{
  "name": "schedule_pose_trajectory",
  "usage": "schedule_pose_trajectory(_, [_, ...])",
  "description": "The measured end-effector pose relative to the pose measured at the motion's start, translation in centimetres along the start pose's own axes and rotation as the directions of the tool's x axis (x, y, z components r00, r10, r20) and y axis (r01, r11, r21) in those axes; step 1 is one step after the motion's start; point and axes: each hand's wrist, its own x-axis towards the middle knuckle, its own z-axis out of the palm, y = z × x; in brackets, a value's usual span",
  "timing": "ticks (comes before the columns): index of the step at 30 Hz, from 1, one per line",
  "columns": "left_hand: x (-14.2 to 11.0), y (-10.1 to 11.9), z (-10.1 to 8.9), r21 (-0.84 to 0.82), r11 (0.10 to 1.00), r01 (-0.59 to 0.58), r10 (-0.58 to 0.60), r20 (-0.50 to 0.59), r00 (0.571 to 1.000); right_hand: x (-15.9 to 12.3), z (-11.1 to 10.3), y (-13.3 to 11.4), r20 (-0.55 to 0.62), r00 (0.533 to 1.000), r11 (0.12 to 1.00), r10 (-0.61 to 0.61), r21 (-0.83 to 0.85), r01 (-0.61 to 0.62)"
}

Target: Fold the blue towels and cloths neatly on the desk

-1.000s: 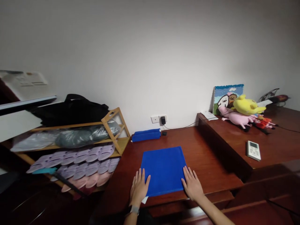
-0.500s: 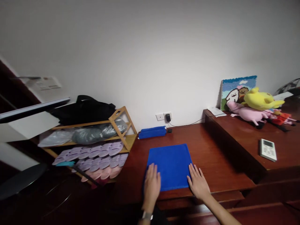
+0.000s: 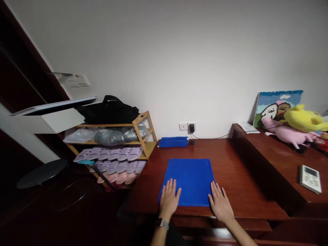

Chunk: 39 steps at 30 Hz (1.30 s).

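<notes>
A folded blue cloth (image 3: 189,181) lies flat on the dark red wooden table (image 3: 235,184). My left hand (image 3: 169,199) rests palm down on the cloth's near left corner, fingers stretched out. My right hand (image 3: 220,202) lies flat at the near right corner, fingers spread, partly on the cloth's edge and partly on the wood. Neither hand holds anything. A rolled blue cloth (image 3: 173,142) lies at the back of the table against the wall.
A wooden rack (image 3: 143,136) with purple and pink slippers stands at the left, a black bag on top. A charger (image 3: 191,128) is plugged into the wall socket. The raised shelf at right carries plush toys (image 3: 297,128), a picture and a white remote (image 3: 310,178).
My left hand has moved right, from the cloth's left edge onto its near left corner. The view has swung left and down, so everything sits further right in frame.
</notes>
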Motion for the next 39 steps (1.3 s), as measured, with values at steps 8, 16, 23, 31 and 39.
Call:
schedule_pose_trajectory(8, [-1.8, -5.6, 1.0, -0.006, 1.000, 0.011, -0.012, -0.188, 0.982, -0.3, -1.1, -0.3, 0.007, 1.000, 0.999, 0.016, 0.027, -0.016])
schedule_pose_trajectory(16, [-1.6, -5.3, 0.9, -0.012, 1.000, 0.019, -0.022, -0.226, 0.974, 4.3, -3.4, -1.7, 0.005, 0.992, 0.990, 0.129, 0.058, -0.129])
schedule_pose_trajectory(23, [-1.8, -4.8, 0.4, -0.041, 0.998, 0.036, -0.044, -0.204, 0.978, 7.1, -2.4, -1.4, 0.001, 0.986, 0.986, 0.166, 0.030, -0.166])
schedule_pose_trajectory(31, [-1.4, -5.5, -0.1, -0.180, 0.983, 0.039, -0.085, -0.254, 0.963, 7.1, -1.4, -0.9, 0.003, 0.993, 0.991, 0.120, 0.056, -0.120])
schedule_pose_trajectory(39, [3.4, 11.7, -2.9, -0.211, 0.898, -0.386, 0.359, -0.159, 0.920, 6.9, -2.2, -0.9, 0.030, 0.992, 0.993, 0.119, 0.020, -0.119])
